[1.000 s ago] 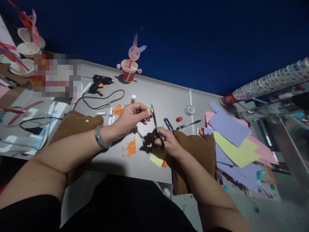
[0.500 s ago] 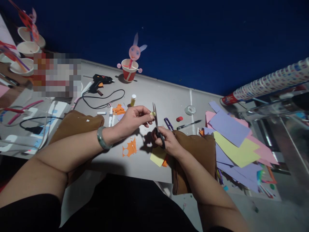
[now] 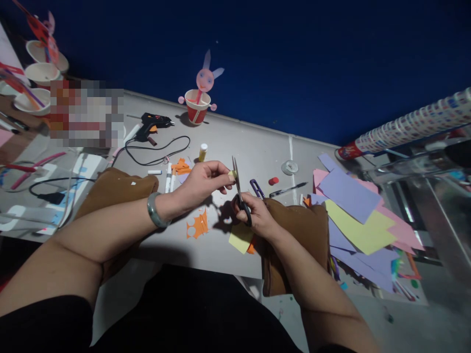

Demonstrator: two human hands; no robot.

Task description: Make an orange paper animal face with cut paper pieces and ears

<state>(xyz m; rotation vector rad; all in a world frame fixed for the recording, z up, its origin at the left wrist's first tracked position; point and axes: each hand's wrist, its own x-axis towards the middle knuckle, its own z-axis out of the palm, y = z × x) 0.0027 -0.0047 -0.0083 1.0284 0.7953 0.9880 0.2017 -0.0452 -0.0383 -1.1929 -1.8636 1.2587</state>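
A grey table point(image 3: 257, 142) runs under a dark blue wall, and most of its right side is covered by a loose spread of coloured paper sheets point(image 3: 353, 211), purple, pink and yellow overlapping. Two brown cushions point(image 3: 301, 230) lie under the forearms, one on each side. Further back stand a red paper cup with a pink rabbit figure point(image 3: 198, 105), a black glue gun point(image 3: 152, 122) with its looped cord, a glue stick point(image 3: 202, 151) and some markers. Closer in lie orange cut-outs point(image 3: 197, 226) and a yellow sheet point(image 3: 241, 238), just beside the right hand point(image 3: 255, 215). That hand is closed through the black handles of the scissors point(image 3: 239, 193), blades pointing up and away; whether the blades are parted or shut I cannot tell at this size. The left hand point(image 3: 202, 181), with a green bangle point(image 3: 152, 210) at the wrist, pinches a tiny yellow paper scrap point(image 3: 231, 173) between thumb and fingertips, holding it right against the blades above the table. Compared with a second ago the left hand has edged a little to the right, so the scrap now sits at the blade rather than just left of it, and over the last half second almost nothing has shifted; this looks like small, careful trimming in progress, with the piece being fed in bit by bit
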